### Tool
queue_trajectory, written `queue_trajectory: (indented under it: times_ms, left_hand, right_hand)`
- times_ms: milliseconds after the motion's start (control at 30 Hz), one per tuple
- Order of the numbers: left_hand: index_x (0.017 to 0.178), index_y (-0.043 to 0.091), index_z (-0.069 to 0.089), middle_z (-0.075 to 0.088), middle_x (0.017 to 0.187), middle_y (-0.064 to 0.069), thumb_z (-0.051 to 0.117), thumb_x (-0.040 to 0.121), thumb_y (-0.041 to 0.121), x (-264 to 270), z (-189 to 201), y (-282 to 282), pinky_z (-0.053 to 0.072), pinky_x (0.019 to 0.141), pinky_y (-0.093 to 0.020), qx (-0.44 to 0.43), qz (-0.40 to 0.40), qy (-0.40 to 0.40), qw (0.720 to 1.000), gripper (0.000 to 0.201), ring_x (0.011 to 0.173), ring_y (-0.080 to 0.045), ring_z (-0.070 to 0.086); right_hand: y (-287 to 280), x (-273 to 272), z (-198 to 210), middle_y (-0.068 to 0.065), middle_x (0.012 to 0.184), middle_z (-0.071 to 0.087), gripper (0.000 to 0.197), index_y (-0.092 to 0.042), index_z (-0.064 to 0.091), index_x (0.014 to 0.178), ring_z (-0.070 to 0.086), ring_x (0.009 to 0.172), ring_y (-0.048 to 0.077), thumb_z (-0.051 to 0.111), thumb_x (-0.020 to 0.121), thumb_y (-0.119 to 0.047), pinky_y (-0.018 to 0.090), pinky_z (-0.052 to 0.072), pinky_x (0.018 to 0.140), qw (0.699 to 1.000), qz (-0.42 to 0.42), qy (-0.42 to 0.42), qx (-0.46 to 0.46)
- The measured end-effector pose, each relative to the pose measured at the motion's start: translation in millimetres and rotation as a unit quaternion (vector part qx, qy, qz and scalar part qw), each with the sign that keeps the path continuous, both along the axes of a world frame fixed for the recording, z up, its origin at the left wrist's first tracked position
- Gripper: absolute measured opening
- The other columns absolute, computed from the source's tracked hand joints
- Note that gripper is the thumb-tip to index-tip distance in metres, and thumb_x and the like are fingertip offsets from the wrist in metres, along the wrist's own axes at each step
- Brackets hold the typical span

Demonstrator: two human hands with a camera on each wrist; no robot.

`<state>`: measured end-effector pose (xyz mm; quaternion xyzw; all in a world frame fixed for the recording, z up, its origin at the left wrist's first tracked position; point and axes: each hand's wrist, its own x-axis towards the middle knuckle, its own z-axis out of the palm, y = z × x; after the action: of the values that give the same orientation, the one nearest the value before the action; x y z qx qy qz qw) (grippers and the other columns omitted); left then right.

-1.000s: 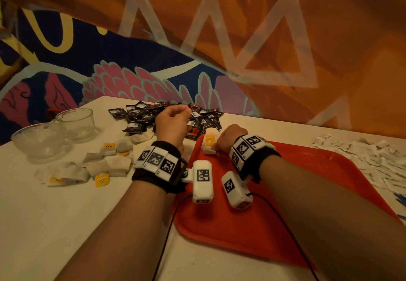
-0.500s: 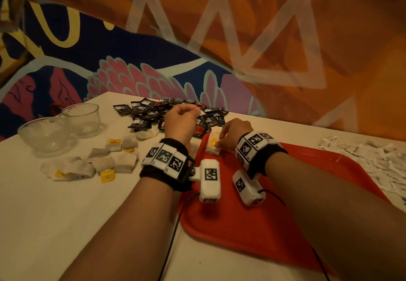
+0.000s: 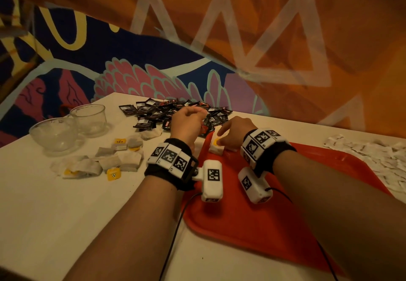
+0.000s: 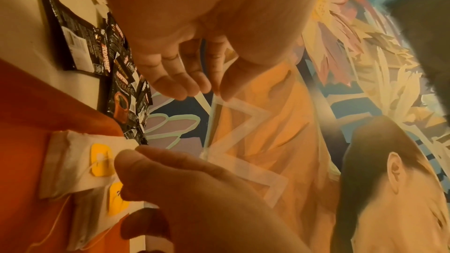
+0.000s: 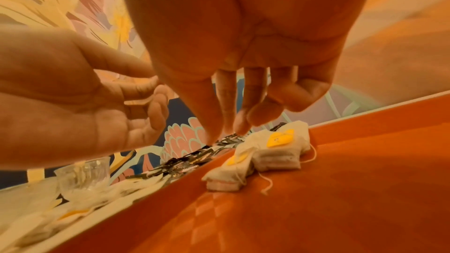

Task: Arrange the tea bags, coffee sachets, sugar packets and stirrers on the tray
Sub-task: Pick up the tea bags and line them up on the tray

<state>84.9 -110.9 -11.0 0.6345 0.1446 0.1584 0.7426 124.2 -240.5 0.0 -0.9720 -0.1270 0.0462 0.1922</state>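
A red tray [image 3: 285, 203] lies on the white table. A small stack of white tea bags [image 3: 216, 149] with yellow tags sits in its far left corner. My right hand [image 3: 230, 131] hovers just over that stack, fingers pointing down and holding nothing [image 5: 231, 122]; the tea bags [image 5: 277, 155] lie just beyond the fingertips. My left hand [image 3: 186, 122] is raised beside it over the tray's left rim, fingers loosely curled and empty [image 4: 185, 80]. Loose tea bags [image 3: 118, 160] lie on the table to the left. Black coffee sachets [image 3: 167, 111] are piled behind the hands. White sugar packets [image 3: 373, 157] are spread at the right.
Two clear glass bowls [image 3: 55, 133] [image 3: 90, 118] stand at the table's left. A painted wall rises right behind the table. Cables run from the wrist cameras across the tray's near edge [image 3: 219, 225].
Both hands stay at the tray's far left corner by the tea bag stack. The head view has shifted slightly, and nothing was picked up or put down.
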Motion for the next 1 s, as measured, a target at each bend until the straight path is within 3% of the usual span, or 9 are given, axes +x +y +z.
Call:
queue_trajectory:
  times_ms: [200,300,367,467,600,667,733,833,1000]
  left_hand:
    - [0.099,0.018,0.067,0.063,0.101,0.004,0.064,0.095,0.017,-13.4,14.1,9.7,0.048,0.065,-0.024,0.137,-0.069,0.033,0.988,0.005,0.085,-0.01,0.058]
    - [0.091,0.021,0.067,0.065,0.105,0.004,0.067,0.094,0.019,-24.7,20.0,29.3,0.05,0.068,-0.029,0.256,-0.09,0.072,0.96,0.003,0.09,-0.011,0.058]
    - [0.094,0.022,0.068,0.063,0.103,0.005,0.068,0.093,0.024,-35.2,25.0,48.2,0.05,0.065,-0.027,0.345,-0.092,0.115,0.927,0.002,0.089,-0.011,0.058]
    - [0.107,0.021,0.069,0.064,0.111,0.003,0.068,0.094,0.03,-54.3,33.1,79.5,0.052,0.067,-0.028,0.475,-0.084,0.195,0.854,0.016,0.09,-0.013,0.059]
    - [0.138,0.015,0.057,0.054,0.141,-0.006,0.059,0.099,0.034,-81.2,39.2,104.7,0.049,0.101,-0.035,0.653,-0.115,0.316,0.679,0.043,0.124,-0.025,0.055]
    - [0.15,0.025,0.043,0.043,0.153,-0.004,0.06,0.098,0.037,-88.6,33.3,113.1,0.042,0.108,-0.036,0.679,-0.16,0.353,0.624,0.055,0.135,-0.025,0.046]
    - [0.152,0.037,0.036,0.04,0.155,-0.001,0.066,0.094,0.032,-92.4,23.3,120.6,0.043,0.104,-0.035,0.678,-0.198,0.373,0.601,0.065,0.134,-0.024,0.046]
    - [0.15,0.04,0.038,0.043,0.15,-0.002,0.071,0.089,0.021,-89.2,8.0,130.9,0.049,0.095,-0.034,0.708,-0.213,0.357,0.571,0.072,0.125,-0.024,0.052]
    - [0.131,0.028,0.057,0.057,0.135,0.001,0.072,0.088,0.019,-84.7,-1.8,133.4,0.047,0.099,-0.034,0.705,-0.214,0.295,0.608,0.046,0.116,-0.02,0.053]
  right_hand:
    - [0.1,-12.5,10.0,0.003,0.122,0.064,0.033,-0.025,0.071,0.115,0.059,0.107,0.019,0.075,0.084,-0.035,0.025,0.043,0.073,0.999,0.036,-0.009,-0.001]
    - [3.2,-20.5,15.4,-0.002,0.117,0.065,0.031,-0.025,0.072,0.113,0.056,0.098,0.013,0.075,0.084,-0.035,0.019,0.041,0.062,0.998,0.06,-0.003,0.003]
    - [6.4,-25.0,17.4,-0.003,0.117,0.065,0.028,-0.024,0.074,0.112,0.054,0.097,0.011,0.075,0.085,-0.033,0.019,0.042,0.063,0.997,0.075,0.002,0.009]
    - [14.3,-33.4,17.7,-0.002,0.121,0.064,0.027,-0.021,0.073,0.113,0.057,0.101,0.013,0.072,0.088,-0.031,0.026,0.047,0.08,0.996,0.094,-0.002,0.002]
    - [24.0,-41.1,16.2,-0.003,0.118,0.067,0.023,-0.02,0.075,0.109,0.06,0.102,0.014,0.072,0.088,-0.03,0.026,0.049,0.081,0.993,0.115,-0.006,0.007]
    - [27.5,-42.5,15.4,-0.003,0.112,0.07,0.02,-0.021,0.076,0.104,0.062,0.099,0.015,0.074,0.086,-0.03,0.027,0.05,0.079,0.992,0.122,-0.003,0.015]
    - [30.0,-45.0,15.3,-0.003,0.109,0.07,0.02,-0.022,0.076,0.103,0.063,0.095,0.014,0.074,0.086,-0.03,0.028,0.052,0.08,0.992,0.125,0.003,0.019]
    - [31.6,-49.3,15.1,-0.005,0.108,0.068,0.021,-0.021,0.076,0.106,0.06,0.091,0.011,0.074,0.087,-0.029,0.027,0.051,0.08,0.991,0.132,0.009,0.018]
    - [30.8,-52.2,11.0,-0.001,0.117,0.068,0.02,-0.019,0.076,0.104,0.06,0.08,0.01,0.075,0.086,-0.026,0.025,0.05,0.075,0.99,0.135,0.02,0.031]
